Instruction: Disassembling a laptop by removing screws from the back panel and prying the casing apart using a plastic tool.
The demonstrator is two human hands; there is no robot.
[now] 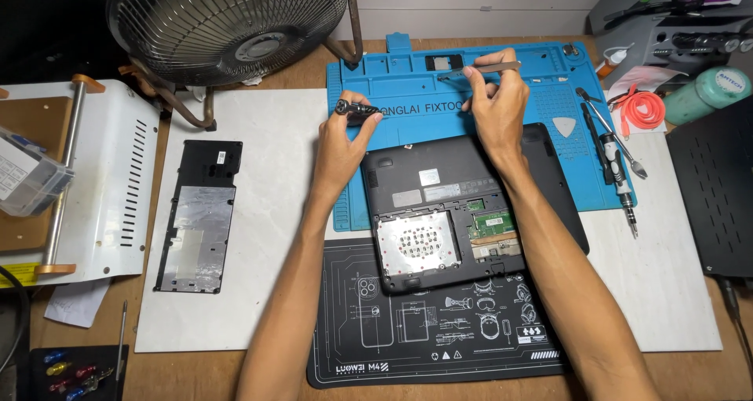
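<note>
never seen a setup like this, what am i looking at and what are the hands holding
This is one picture from a camera worn on a person's head, looking down at their own two bare hands over a workbench. There is no machine doing the work.

In the middle lies a small black laptop, bottom side up, with part of its underside open so a circuit board shows. It rests across a blue repair mat and a black printed mat. A removed black cover panel lies to the left.

The left hand holds a small screwdriver. The right hand holds tweezers over the blue mat's top tray. More tools lie at the right, and a fan stands at the back.
</note>
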